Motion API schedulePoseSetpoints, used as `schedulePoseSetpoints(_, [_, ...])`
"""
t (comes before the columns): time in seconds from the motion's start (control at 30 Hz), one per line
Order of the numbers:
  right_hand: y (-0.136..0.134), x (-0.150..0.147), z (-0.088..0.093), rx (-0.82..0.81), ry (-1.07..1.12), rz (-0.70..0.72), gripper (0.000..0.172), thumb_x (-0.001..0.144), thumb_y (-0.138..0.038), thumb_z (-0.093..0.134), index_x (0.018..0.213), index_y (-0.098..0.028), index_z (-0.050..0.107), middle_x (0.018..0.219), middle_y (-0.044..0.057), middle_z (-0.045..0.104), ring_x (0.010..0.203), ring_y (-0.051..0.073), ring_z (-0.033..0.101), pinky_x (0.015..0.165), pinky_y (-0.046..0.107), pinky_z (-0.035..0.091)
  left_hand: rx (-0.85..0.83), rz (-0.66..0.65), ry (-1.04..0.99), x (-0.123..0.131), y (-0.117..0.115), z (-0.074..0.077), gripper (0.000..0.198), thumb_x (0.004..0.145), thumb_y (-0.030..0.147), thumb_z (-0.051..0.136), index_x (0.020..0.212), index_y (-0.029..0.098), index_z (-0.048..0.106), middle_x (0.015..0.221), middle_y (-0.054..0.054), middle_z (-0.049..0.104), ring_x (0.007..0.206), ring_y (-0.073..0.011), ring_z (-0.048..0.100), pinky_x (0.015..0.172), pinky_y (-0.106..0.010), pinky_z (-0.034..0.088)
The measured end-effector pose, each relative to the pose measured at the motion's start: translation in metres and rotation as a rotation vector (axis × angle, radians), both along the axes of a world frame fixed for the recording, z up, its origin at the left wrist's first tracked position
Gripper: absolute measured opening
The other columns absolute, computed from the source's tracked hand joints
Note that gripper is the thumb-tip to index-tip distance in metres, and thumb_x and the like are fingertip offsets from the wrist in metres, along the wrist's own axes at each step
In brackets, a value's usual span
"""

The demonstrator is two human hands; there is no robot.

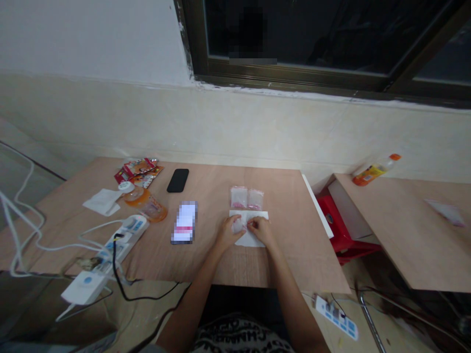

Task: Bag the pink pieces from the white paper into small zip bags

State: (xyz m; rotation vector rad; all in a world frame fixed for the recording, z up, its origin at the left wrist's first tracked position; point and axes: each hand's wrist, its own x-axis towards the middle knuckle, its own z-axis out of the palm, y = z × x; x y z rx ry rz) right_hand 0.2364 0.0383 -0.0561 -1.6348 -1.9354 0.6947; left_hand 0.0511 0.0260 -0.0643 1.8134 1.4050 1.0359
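My left hand (227,233) curves around a small whitish plastic bag (237,225), thumb and fingers at its sides. On the right, my right hand (262,229) has its fingertips pinched together beside that bag; a speck of red or pink shows there, too small to name. Both hands rest over a white sheet of paper (251,241) on the wooden table (294,255). Just beyond the paper lie two small clear bags, a left one (239,197) and a right one (255,199), with whitish contents and pink at their lower edges.
Left of my hands lie a lit phone (185,222) and a dark phone (178,180). Further left are an orange drink bottle (145,202) on its side, snack packets (138,170), a tissue (103,202) and a power strip (110,255) with cables. A red stool (336,225) stands right.
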Motion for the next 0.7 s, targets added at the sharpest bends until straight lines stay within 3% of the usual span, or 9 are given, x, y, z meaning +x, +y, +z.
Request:
schedulePoseSetpoints(0.33, [-0.0002,-0.0016,0.0033,-0.005,-0.025,-0.003,0.016,0.077,-0.025,0.061,0.082,-0.019,0.075,0.066,0.002,0.065,0.060,0.014,0.056,0.061,0.024,0.037,0.002,0.005,-0.019,0.0004,-0.0007,0.0002,0.054,0.063,0.023,0.077,0.115,0.022,0.062,0.106,-0.007,0.067,0.100,-0.0251,0.061,0.092,-0.042,0.050])
schedulePoseSetpoints(0.7, [-0.0012,-0.0041,0.0054,0.011,0.163,-0.048,0.015,0.078,-0.024,0.059,0.079,-0.017,0.072,0.064,0.002,0.065,0.057,0.014,0.054,0.056,0.023,0.037,-0.008,-0.008,-0.013,-0.0001,-0.0003,-0.0025,0.055,0.066,0.026,0.077,0.118,0.021,0.060,0.108,-0.007,0.066,0.101,-0.0242,0.060,0.093,-0.042,0.049])
